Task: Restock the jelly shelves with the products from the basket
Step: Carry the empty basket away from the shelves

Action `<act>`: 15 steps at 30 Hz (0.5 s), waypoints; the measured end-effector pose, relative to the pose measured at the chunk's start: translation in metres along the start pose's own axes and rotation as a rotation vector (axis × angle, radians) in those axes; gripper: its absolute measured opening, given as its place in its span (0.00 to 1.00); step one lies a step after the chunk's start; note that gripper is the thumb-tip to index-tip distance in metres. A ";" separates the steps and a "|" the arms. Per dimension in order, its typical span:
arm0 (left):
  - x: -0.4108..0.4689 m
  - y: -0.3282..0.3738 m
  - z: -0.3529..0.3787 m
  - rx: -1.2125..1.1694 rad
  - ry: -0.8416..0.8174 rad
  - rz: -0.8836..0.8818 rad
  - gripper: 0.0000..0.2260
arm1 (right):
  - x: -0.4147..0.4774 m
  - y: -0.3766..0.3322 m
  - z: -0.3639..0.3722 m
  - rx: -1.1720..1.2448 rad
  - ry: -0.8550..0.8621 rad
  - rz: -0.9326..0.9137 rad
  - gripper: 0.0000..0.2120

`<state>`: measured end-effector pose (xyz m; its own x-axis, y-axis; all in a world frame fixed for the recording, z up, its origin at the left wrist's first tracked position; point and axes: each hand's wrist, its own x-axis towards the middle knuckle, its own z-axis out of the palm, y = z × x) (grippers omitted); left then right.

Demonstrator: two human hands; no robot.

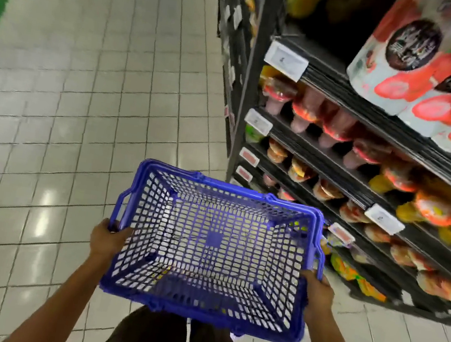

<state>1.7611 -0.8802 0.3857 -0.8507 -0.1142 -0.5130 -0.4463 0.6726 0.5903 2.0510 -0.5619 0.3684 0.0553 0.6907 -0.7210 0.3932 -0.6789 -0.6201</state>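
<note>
Since nothing shows through its mesh floor, we hold the blue basket (215,244) level above the tiled floor (70,91), our left hand (109,238) clamped on the rim at its near-left corner and our right hand (317,292) clamped on the right rim. The jelly shelves (335,163) stand just to the right, rows full, so restocking looks finished.

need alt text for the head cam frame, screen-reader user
A person's left hand and right hand hold an empty blue plastic basket by its rim, each grip on one side, above a white tiled floor. To the right, dark shelves hold rows of jelly cups and large red-and-white pouches.
</note>
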 end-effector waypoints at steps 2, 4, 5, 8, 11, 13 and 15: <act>0.001 -0.015 -0.033 -0.070 0.082 -0.046 0.11 | -0.016 -0.020 0.037 -0.024 -0.090 -0.035 0.07; 0.006 -0.030 -0.060 -0.130 0.146 -0.087 0.12 | -0.030 -0.038 0.076 -0.076 -0.165 -0.079 0.06; 0.011 -0.038 -0.077 -0.172 0.181 -0.117 0.12 | -0.040 -0.047 0.100 -0.107 -0.209 -0.107 0.05; 0.031 -0.061 -0.120 -0.295 0.270 -0.212 0.12 | -0.069 -0.067 0.172 -0.213 -0.300 -0.183 0.05; 0.057 -0.075 -0.159 -0.410 0.342 -0.277 0.16 | -0.096 -0.083 0.247 -0.290 -0.394 -0.233 0.07; 0.077 -0.081 -0.187 -0.458 0.394 -0.298 0.17 | -0.119 -0.090 0.300 -0.316 -0.434 -0.252 0.07; 0.095 -0.086 -0.210 -0.487 0.442 -0.319 0.13 | -0.138 -0.097 0.347 -0.316 -0.468 -0.263 0.09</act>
<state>1.6600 -1.1026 0.4174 -0.6452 -0.6041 -0.4677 -0.6767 0.1677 0.7169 1.6869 -0.6776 0.4210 -0.4603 0.5937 -0.6600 0.5953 -0.3452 -0.7256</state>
